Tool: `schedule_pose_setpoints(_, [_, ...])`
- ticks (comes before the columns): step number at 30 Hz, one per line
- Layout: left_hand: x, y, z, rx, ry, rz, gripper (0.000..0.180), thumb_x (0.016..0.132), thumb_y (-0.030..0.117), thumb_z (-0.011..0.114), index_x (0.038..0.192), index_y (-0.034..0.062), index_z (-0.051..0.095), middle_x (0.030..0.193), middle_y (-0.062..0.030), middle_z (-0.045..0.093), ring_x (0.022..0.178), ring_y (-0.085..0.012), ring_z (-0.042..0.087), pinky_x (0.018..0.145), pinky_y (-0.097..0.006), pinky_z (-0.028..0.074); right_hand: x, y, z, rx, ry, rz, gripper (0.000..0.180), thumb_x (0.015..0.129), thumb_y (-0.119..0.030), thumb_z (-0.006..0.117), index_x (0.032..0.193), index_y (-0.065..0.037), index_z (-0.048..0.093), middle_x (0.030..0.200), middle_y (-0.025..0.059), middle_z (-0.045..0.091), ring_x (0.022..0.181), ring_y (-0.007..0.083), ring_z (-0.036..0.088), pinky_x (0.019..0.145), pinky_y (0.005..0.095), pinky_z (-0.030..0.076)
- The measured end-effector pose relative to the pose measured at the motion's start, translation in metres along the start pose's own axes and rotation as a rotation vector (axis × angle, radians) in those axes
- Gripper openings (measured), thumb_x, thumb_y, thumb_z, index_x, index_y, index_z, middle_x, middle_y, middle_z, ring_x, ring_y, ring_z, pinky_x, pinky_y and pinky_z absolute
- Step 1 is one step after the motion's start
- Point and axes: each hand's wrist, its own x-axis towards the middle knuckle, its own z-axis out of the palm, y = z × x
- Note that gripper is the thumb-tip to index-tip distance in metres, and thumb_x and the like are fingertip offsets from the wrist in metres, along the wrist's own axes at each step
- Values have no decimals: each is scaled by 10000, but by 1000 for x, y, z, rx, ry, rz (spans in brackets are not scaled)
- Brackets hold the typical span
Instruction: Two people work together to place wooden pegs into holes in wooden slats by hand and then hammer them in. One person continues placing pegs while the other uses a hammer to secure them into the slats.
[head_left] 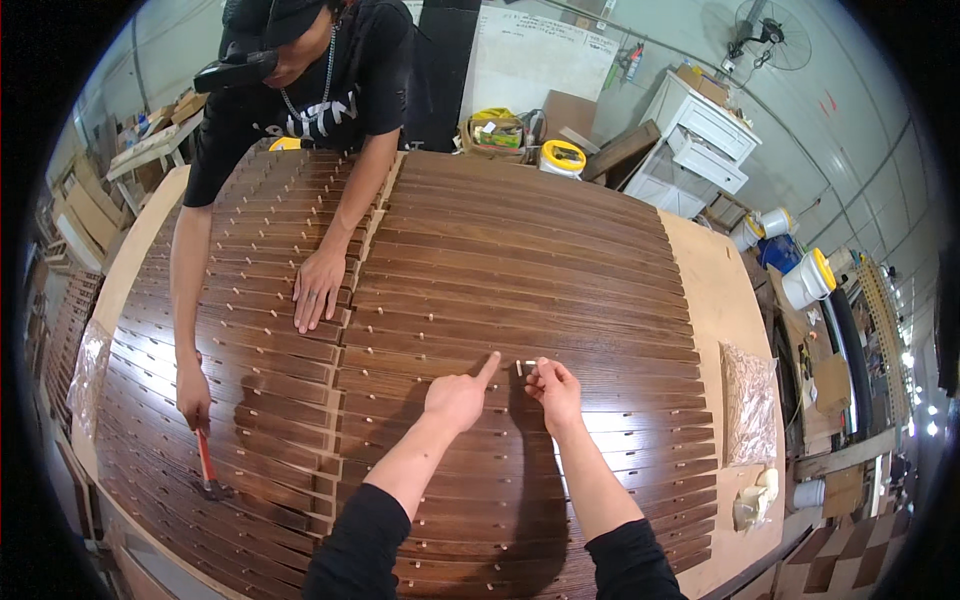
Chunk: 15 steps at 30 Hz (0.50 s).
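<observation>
My right hand pinches a small pale wooden dowel between thumb and fingertips, just above the dark brown slatted panel. Another pale dowel stands beside those fingertips. To the left, my left hand has its index finger stretched out toward the slats. Its other fingers are curled in, and whatever they may hold is hidden. Short dowels stick up in rows from the slats at the left and near side of this panel.
Across the table, a co-worker rests one hand on a second dowelled panel and holds a red-handled hammer. A clear bag of dowels lies on the right board, near a crumpled pale bag. Buckets stand beyond.
</observation>
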Motion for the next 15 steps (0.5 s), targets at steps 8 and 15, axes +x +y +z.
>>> schedule_pose_setpoints(8, [-3, -12, 6, 67, -62, 100, 672, 919, 125, 504, 1556, 210, 308, 915, -179, 718, 841, -333, 722, 719, -459, 576, -2, 5, -7, 249, -27, 5, 211, 1013, -236, 610, 1035, -27, 636, 909, 11, 604, 831, 132, 616, 789, 312, 571])
schedule_pose_setpoints(15, [-7, -13, 21, -47, 131, -21, 267, 932, 107, 474, 1192, 55, 505, 845, -187, 709, 794, -350, 723, 686, -481, 578, -3, 6, -7, 313, 2, 21, 131, 1004, -220, 625, 990, -91, 607, 866, 1, 607, 816, 129, 628, 782, 323, 569])
